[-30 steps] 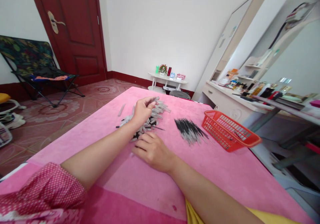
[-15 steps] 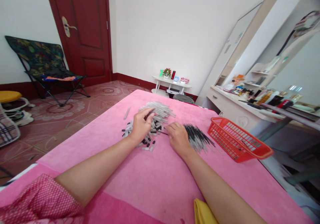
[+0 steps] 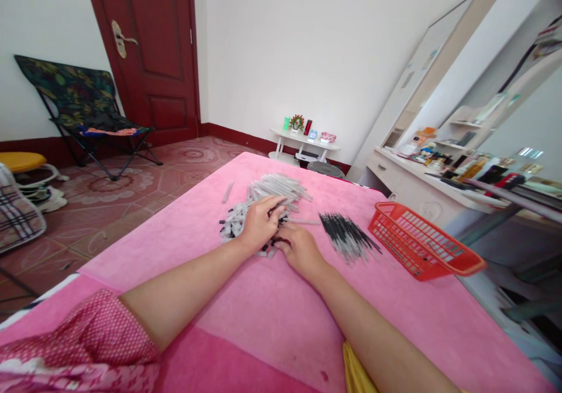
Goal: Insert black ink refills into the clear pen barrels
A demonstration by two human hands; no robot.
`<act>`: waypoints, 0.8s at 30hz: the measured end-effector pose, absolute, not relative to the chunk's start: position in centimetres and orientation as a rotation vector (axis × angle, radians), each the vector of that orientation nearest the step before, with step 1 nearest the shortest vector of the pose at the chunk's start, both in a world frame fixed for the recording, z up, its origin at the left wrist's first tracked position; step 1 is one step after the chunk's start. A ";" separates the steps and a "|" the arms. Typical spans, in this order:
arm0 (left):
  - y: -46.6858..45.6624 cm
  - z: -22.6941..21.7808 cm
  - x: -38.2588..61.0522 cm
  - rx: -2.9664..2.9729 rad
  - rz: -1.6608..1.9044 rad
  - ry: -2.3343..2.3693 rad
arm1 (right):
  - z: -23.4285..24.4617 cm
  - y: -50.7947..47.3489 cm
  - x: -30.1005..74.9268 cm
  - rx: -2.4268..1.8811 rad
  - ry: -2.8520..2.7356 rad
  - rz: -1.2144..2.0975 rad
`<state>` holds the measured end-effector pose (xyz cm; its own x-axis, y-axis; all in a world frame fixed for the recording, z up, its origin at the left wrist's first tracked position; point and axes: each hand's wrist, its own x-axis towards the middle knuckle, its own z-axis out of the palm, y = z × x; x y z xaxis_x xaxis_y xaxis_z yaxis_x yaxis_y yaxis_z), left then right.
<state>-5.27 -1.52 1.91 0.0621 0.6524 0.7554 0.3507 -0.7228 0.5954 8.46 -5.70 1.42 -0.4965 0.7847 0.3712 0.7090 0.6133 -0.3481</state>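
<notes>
A heap of grey pen barrels with black caps lies on the pink tablecloth. My left hand rests on the near side of the heap, its fingers curled round a grey barrel. Just right of it, my right hand touches the heap's edge, fingers pinched on a thin black piece that looks like a refill. A bundle of black pen refills lies to the right of both hands.
A red plastic basket hangs over the table's right edge. One loose grey barrel lies left of the heap. A folding chair and a red door stand at the back left, and a dressing table stands to the right.
My right hand went out to the refill bundle and has come back left to the heap beside my left hand. My left hand stayed on the barrels. The camera shifted slightly.
</notes>
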 end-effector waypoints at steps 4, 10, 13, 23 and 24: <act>-1.4 1.5 -5.0 2.135 1.662 1.044 | 1.3 -5.8 8.8 -1.174 -2.355 0.203; -1.7 1.5 -5.0 2.237 1.575 1.060 | 0.9 -5.9 8.6 -1.135 -2.408 0.081; -1.9 1.5 -4.9 2.290 1.538 1.064 | 0.8 -5.9 8.7 -1.095 -2.469 -0.033; -1.8 2.3 -5.0 2.387 1.549 1.138 | 1.3 -6.3 9.3 -1.001 -2.453 -0.031; -1.7 2.4 -5.2 2.407 1.544 1.152 | 1.5 -6.3 9.6 -1.011 -2.380 0.029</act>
<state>-5.16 -1.73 2.39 0.2198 0.6125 0.7593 0.5535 -0.7193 0.4199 9.57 -6.28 1.45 -0.5671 0.6716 0.4768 0.6597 0.7170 -0.2253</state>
